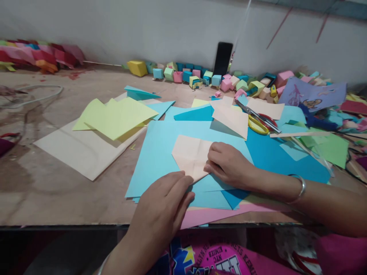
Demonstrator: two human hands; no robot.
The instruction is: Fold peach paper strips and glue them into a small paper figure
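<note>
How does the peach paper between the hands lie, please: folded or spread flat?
Folded, at least partly: the peach paper shows a crease and slanted edges narrowing toward the left hand.

Head camera, one: looked forward and down from close above the left hand [163, 200] and right hand [229, 164], across the tabletop [109, 202] to the grey wall [143, 30].

It's dim and soft in here, the lamp itself unseen. Below the worktop [71, 206], lower left sinks nearly black. A glint catches the silver bangle [303, 188]; the peach paper [190, 154] mid-frame shows fairly clear, while both side edges smear and stretch.
</note>
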